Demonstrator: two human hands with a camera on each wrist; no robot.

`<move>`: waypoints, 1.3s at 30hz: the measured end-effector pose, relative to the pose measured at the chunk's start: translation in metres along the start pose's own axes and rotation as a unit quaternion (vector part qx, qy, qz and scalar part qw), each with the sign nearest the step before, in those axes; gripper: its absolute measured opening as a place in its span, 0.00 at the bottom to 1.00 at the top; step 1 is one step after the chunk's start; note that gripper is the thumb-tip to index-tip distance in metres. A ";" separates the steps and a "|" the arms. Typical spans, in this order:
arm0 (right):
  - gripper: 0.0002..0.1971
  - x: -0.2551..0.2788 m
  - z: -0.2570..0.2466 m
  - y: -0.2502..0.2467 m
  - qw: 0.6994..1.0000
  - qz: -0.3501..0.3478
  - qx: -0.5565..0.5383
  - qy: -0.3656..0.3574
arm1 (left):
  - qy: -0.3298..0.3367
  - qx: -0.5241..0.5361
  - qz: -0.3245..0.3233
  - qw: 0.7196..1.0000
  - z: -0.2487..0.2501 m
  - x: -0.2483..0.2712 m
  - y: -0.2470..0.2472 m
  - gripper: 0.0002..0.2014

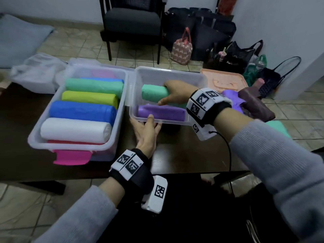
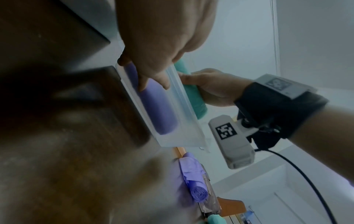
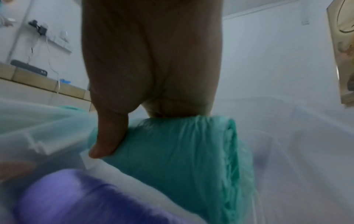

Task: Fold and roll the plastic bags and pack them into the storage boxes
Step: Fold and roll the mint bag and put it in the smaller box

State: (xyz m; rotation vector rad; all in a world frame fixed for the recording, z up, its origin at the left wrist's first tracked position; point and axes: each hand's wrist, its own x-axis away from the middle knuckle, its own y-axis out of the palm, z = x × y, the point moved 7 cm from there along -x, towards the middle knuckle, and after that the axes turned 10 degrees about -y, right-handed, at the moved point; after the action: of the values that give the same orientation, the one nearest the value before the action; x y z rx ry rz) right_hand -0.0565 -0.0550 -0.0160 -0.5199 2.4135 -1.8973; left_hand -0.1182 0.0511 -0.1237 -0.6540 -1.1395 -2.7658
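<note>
From the head view, your right hand (image 1: pixel 172 92) grasps a rolled green plastic bag (image 1: pixel 154 93), fingers over its top and thumb on the near side, inside the clear plastic storage box on the right (image 1: pixel 168 72). A rolled purple plastic bag (image 1: pixel 162 113) lies against that box's near wall, just beside the green one. Your left hand (image 1: pixel 146 132) holds the box's near rim, thumb over the edge and fingers beneath. To the left stands a second clear storage box (image 1: pixel 35 132), packed with rolled bags in green, yellow, blue, white and pink. Both boxes sit on a dark wooden table (image 1: pixel 17 120). A crumpled purple bag (image 1: pixel 233 99) lies at the right, beyond your wrist.

From the left wrist view, your left hand (image 2: pixel 162 45) pinches the box rim (image 2: pixel 172 75), the thumb lying over the purple roll (image 2: pixel 159 109) behind the wall. Your right hand (image 2: pixel 212 87) is wrapped round the green roll (image 2: pixel 197 103).

From the right wrist view, your right hand (image 3: pixel 151 63) clasps the green roll (image 3: pixel 182 159) from above, the thumb pressed on its side; the purple roll (image 3: pixel 76 197) lies blurred in the near left corner.
</note>
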 end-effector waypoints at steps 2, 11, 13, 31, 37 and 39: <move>0.28 -0.012 0.002 0.007 1.000 -0.027 0.012 0.010 | -0.002 -0.001 0.002 1.000 -0.002 -0.002 -0.003 0.30; 0.28 -0.027 0.008 0.022 0.994 -0.096 0.036 0.040 | 0.000 -0.011 0.003 1.000 -0.006 -0.001 -0.009 0.31; 0.31 -0.026 0.007 0.020 0.996 -0.073 0.039 0.036 | 0.004 -0.009 -0.001 1.000 -0.006 -0.001 -0.009 0.32; 0.20 -0.002 0.015 0.004 0.997 0.031 -0.052 0.039 | 0.015 -0.044 0.024 0.999 -0.002 -0.003 -0.004 0.32; 0.23 0.062 0.055 -0.026 0.951 0.263 -0.004 0.163 | -0.002 -0.054 0.061 0.997 0.011 0.007 0.014 0.33; 0.25 0.074 0.066 -0.016 0.947 0.229 -0.102 0.202 | -0.012 -0.046 0.076 0.996 0.016 0.012 0.022 0.32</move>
State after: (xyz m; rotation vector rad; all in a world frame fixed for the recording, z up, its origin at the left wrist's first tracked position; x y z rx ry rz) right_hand -0.1076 -0.1403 -0.0044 0.4500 2.6652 -1.6828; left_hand -0.1180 0.0475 -0.0948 -0.7514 -0.9291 -2.7001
